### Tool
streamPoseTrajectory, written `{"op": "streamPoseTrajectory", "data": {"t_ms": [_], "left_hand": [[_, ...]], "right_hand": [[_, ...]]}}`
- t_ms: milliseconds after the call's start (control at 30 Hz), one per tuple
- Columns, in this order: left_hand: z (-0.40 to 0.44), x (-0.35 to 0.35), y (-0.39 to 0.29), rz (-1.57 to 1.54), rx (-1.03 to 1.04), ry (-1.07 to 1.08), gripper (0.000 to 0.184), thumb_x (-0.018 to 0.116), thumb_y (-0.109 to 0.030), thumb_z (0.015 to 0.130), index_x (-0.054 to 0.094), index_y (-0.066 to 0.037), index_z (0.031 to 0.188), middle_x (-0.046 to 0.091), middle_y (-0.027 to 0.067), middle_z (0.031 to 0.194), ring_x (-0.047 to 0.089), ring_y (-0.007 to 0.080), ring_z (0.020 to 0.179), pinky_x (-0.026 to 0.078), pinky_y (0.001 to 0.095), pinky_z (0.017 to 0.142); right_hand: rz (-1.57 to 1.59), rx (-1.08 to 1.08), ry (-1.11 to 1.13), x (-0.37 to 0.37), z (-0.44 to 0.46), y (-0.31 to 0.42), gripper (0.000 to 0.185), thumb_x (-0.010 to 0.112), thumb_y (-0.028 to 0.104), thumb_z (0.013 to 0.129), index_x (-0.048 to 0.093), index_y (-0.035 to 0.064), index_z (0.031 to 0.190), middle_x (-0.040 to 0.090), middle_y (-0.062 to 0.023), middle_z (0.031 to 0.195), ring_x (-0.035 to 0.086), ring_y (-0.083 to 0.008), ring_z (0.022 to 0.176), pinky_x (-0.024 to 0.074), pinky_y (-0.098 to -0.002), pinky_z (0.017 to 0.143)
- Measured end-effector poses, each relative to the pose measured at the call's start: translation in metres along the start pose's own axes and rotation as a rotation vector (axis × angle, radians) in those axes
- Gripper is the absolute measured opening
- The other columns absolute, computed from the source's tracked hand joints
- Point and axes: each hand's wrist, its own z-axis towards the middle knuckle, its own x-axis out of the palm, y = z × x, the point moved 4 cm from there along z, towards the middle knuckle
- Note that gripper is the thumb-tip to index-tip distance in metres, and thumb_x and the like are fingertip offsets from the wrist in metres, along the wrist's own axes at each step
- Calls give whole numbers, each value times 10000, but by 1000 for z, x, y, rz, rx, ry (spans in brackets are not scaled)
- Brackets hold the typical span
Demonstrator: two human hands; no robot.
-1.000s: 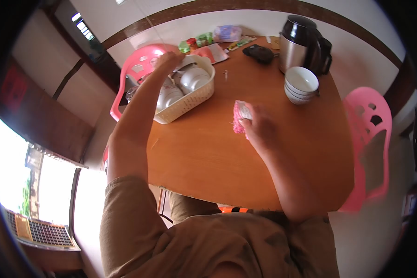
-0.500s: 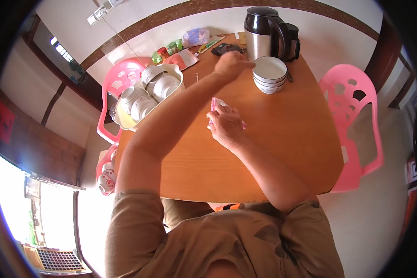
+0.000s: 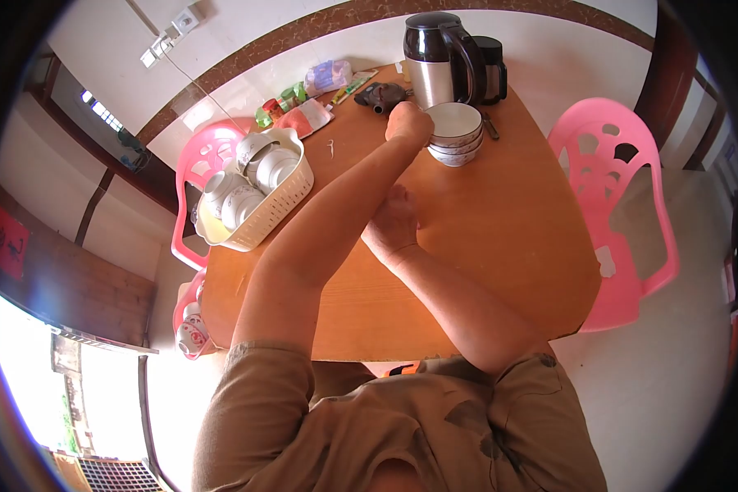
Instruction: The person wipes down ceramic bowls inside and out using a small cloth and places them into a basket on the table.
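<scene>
My left hand (image 3: 410,123) is closed at the left side of the white bowl (image 3: 457,123) on top of a short stack. Its fingertips meet the rim. More patterned bowls (image 3: 455,154) are nested beneath it on the wooden table (image 3: 500,254). My right hand (image 3: 394,220) is lower down, partly covered by my left forearm, with its fingers curled. A pink-and-white cloth showed under that hand earlier; only a faint pink edge shows beside it now.
A cream basket (image 3: 280,195) of bowls stands at the left. Behind the stack are a steel kettle (image 3: 431,74), a dark mug (image 3: 489,70) and a dark bundle (image 3: 380,96). Snack packets (image 3: 328,76) lie along the wall. Pink chairs (image 3: 611,164) flank the table.
My left hand has closed at the top bowl's rim, and its forearm now crosses in front of my right hand. The view has shifted slightly.
</scene>
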Motion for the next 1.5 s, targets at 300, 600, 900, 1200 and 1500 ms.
{"op": "streamPoseTrajectory", "data": {"t_ms": [300, 600, 900, 1200, 1500], "left_hand": [[-14, -24, 4, -832, 0, 91, 180, 614, 86, 730, 640, 24, 897, 559, 113, 577, 490, 210, 385, 340, 339, 342], [-88, -76, 101, -1341, -188, 422, 322, 493, -15, 834, 533, 151, 1106, 623, 261, 997, 637, 379, 902, 557, 425, 726], [-151, -104, 174, -1358, -149, 157, 547, 508, 24, 823, 393, 46, 1357, 577, 213, 1241, 637, 400, 1029, 558, 429, 694], [-163, -107, 178, -1426, -67, 191, 486, 548, -81, 773, 506, -7, 1252, 610, 134, 1151, 611, 290, 945, 498, 426, 703], [-183, -109, 154, -1279, -103, 38, 463, 637, -157, 703, 598, -21, 1143, 623, 95, 1031, 629, 224, 884, 544, 363, 711]], "right_hand": [[-34, -9, 1, 6, -4, -12, 152, 677, 128, 774, 681, 92, 922, 650, -83, 931, 615, -276, 877, 469, -422, 730], [988, 603, -138, 11, 7, -55, 207, 686, 215, 896, 666, 10, 888, 704, -140, 850, 658, -264, 764, 524, -389, 698], [1585, 786, -289, -3, 14, -63, 112, 669, 83, 928, 645, -25, 945, 660, -60, 893, 606, -138, 798, 501, -279, 769], [1680, 669, -377, -49, 25, -48, 113, 633, 74, 949, 640, -31, 987, 651, -53, 963, 599, -126, 899, 480, -274, 850], [1078, 245, -142, -66, 13, 7, 90, 692, 93, 917, 679, 16, 963, 595, 52, 764, 481, -37, 679, 409, -196, 624]]}}
